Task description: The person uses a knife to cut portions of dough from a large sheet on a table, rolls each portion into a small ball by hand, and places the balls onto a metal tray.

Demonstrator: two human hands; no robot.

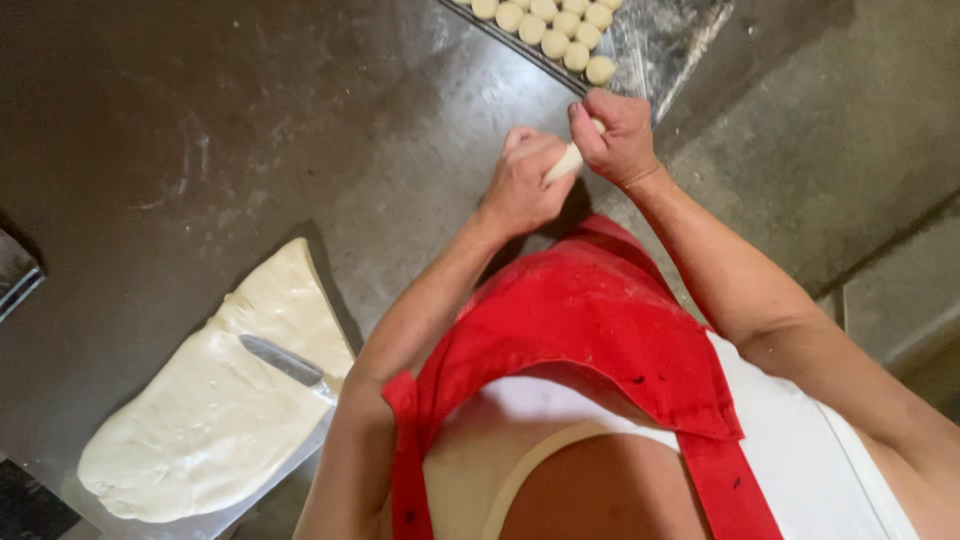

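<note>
My left hand (527, 180) and my right hand (617, 135) both grip a short rope of pale dough (566, 160) held between them above the dark worktop. Just beyond my hands lies a metal tray (668, 40) with several small round dough pieces (556, 28) in rows. At the lower left a large flat slab of dough (215, 410) lies on the worktop, and a knife (285, 362) rests on it.
A red apron (590, 330) over a white top fills the lower middle of the view. The dark floured worktop (200, 130) spreads to the left. A grey floor (850, 150) shows at the right. A dark object (15, 270) sits at the left edge.
</note>
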